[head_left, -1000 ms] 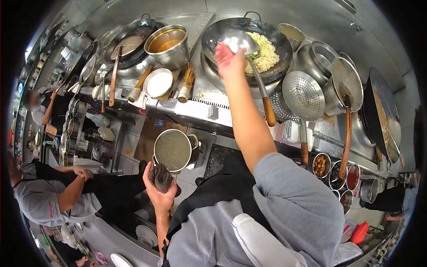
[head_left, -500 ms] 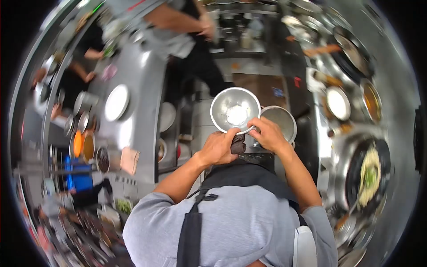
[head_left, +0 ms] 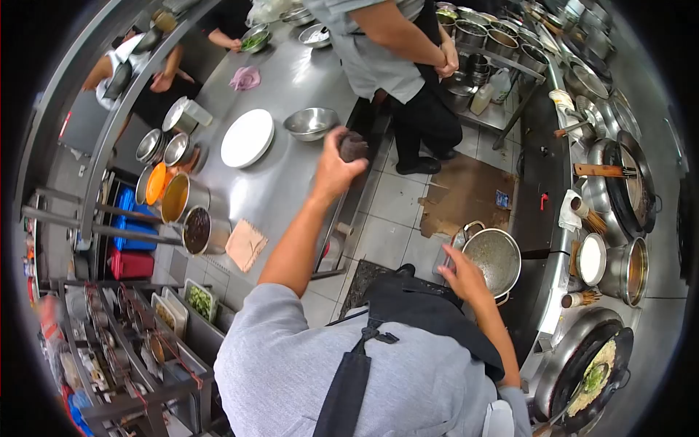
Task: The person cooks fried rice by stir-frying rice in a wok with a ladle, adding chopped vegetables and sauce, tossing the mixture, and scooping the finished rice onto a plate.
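My left hand (head_left: 336, 169) is closed round a crumpled dark brown cloth (head_left: 354, 147), above the near edge of the steel table (head_left: 291, 182). Just beyond its fingertips a steel mixing bowl (head_left: 312, 125) stands on that table; whether they touch its rim I cannot tell. To the bowl's left lies a large white oval plate (head_left: 247, 138). My right hand (head_left: 464, 277) is held low in front of my apron, thumb and fingers apart, with nothing seen in it. Beside it is a big two-handled pot (head_left: 493, 261) with a wet-looking inside.
A co-worker (head_left: 408, 73) stands ahead with hands together, near cardboard (head_left: 470, 191) on the tiles. On the right stove are a wok (head_left: 593, 375) with food and a ladle, and a pot of brown liquid (head_left: 635, 273). Sauce pots (head_left: 183, 200) and a pink cloth (head_left: 245, 78) are at left.
The steel bowl, held in both hands before, is now on the table at left. My left hand has gone left and forward with the cloth; my right hand has let go of the bowl.
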